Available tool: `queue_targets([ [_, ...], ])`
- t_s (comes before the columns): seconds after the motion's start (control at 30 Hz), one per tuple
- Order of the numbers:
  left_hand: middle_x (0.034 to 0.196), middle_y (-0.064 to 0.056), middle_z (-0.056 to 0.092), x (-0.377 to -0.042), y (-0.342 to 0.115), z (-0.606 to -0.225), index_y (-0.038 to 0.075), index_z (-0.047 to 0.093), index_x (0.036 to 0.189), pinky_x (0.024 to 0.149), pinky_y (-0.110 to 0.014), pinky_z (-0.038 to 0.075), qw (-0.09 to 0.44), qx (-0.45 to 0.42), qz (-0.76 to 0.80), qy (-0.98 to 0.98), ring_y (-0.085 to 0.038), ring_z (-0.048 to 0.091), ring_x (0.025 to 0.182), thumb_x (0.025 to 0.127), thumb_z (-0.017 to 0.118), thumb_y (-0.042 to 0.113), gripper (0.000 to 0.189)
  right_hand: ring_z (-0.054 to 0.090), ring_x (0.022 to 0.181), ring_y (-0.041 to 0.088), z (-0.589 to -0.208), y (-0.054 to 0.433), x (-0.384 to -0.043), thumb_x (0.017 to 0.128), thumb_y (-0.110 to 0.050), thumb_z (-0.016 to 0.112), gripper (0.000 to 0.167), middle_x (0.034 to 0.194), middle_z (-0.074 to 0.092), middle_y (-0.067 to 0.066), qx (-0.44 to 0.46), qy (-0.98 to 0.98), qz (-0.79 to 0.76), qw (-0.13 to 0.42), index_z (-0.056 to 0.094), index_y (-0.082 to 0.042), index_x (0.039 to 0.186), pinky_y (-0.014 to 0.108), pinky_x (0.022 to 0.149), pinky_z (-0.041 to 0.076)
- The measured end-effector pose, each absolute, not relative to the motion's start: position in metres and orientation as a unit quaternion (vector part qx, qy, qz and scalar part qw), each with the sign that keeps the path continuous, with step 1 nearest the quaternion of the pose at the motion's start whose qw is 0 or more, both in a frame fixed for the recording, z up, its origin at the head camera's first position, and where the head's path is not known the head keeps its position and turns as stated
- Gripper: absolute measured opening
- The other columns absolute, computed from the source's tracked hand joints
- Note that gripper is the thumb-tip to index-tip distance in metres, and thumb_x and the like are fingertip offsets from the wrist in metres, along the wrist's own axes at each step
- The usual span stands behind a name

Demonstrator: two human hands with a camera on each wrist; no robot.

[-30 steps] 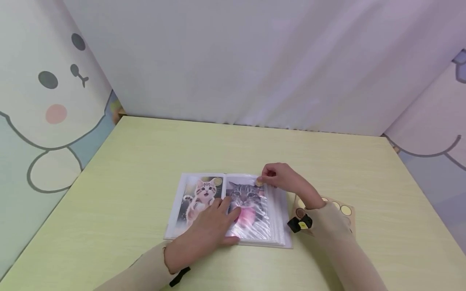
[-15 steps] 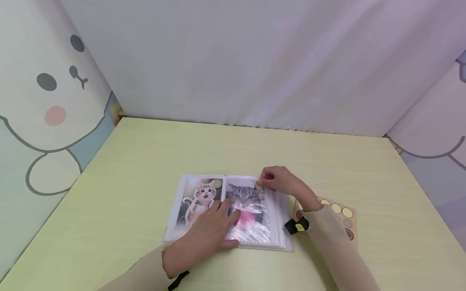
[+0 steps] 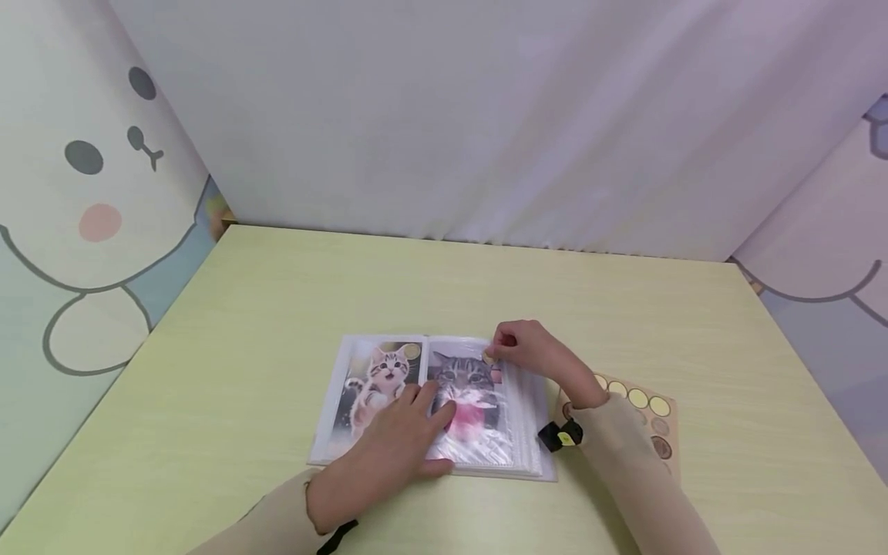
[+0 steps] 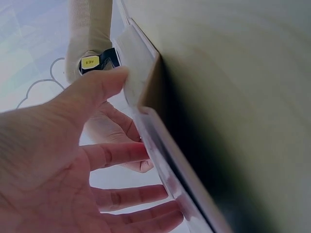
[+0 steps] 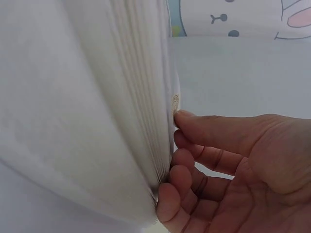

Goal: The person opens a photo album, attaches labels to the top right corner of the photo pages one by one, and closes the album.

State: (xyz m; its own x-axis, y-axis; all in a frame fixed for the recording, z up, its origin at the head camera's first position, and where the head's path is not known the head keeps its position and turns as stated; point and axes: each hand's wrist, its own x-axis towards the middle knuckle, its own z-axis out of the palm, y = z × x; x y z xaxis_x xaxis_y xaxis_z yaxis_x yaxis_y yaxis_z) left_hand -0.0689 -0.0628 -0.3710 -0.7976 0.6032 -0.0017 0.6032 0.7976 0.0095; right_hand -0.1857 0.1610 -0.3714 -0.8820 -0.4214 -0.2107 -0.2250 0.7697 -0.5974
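An open photo album [image 3: 546, 439] lies on the table, a kitten picture [image 3: 388, 370] on its left page and a grey tabby cat picture [image 3: 466, 378] on its right. My left hand [image 3: 388, 443] rests across the album's lower middle with spread fingers, thumb at the bottom edge. At the top right corner of the tabby picture, my right hand [image 3: 530, 348] holds a small round gold sticker [image 3: 489, 358] against the page. In the right wrist view, the thumb [image 5: 199, 127] covers the lower end of the sticker [image 5: 175, 102], and the other fingers curl against the page edges.
A brown sheet of round stickers [image 3: 671, 432] lies right of the album, partly under the right forearm. Another round gold sticker [image 3: 412, 351] sits at the kitten picture's top right corner. Behind the table [image 3: 430, 285] hangs a pale curtain [image 3: 444, 116].
The right hand has shifted slightly down and left at the corner of the tabby picture, sticker still at its fingertips. The left hand stays on the album.
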Motion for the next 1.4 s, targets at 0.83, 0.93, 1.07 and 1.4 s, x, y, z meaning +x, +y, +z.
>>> queue_targets([
  [0.83,0.121,-0.013,0.050,-0.0684,-0.0630,-0.3711,0.018,0.055,0.123,0.078,-0.036,0.055,0.010,0.317,0.007,0.948,-0.027,0.052,0.104,0.074,0.065,0.059,0.065,0.048,0.067,0.016,-0.3710,0.1542,-0.1817,0.090,-0.024,0.061,0.019,0.077,0.057,0.004,-0.131,0.943,-0.245,0.184,0.057,-0.006,0.084,0.025,0.057,0.039],
  [0.93,0.121,-0.013,0.050,-0.0685,-0.0631,-0.3710,0.017,0.055,0.123,0.078,-0.036,0.055,0.008,0.317,0.005,0.948,-0.027,0.052,0.104,0.073,0.065,0.059,0.066,0.048,0.068,0.016,-0.3702,0.1543,-0.1814,0.089,-0.025,0.061,0.020,0.077,0.057,0.004,-0.125,0.945,-0.241,0.183,0.057,-0.006,0.085,0.025,0.057,0.040],
  [1.07,0.121,-0.013,0.050,-0.0684,-0.0628,-0.3705,0.017,0.055,0.123,0.079,-0.037,0.054,0.011,0.317,0.005,0.948,-0.027,0.052,0.104,0.073,0.065,0.059,0.066,0.047,0.067,0.016,-0.3698,0.1551,-0.1812,0.089,-0.025,0.062,0.020,0.076,0.056,0.004,-0.131,0.942,-0.248,0.182,0.055,-0.007,0.085,0.025,0.058,0.039],
  [1.4,0.119,-0.012,0.050,-0.0683,-0.0633,-0.3700,0.017,0.055,0.123,0.078,-0.037,0.055,0.010,0.321,0.011,0.947,-0.027,0.052,0.102,0.074,0.065,0.058,0.065,0.047,0.068,0.015,-0.3675,0.1561,-0.1823,0.088,-0.011,0.061,0.006,0.078,0.056,0.005,-0.158,0.927,-0.266,0.209,0.059,-0.005,0.089,0.025,0.060,0.040],
])
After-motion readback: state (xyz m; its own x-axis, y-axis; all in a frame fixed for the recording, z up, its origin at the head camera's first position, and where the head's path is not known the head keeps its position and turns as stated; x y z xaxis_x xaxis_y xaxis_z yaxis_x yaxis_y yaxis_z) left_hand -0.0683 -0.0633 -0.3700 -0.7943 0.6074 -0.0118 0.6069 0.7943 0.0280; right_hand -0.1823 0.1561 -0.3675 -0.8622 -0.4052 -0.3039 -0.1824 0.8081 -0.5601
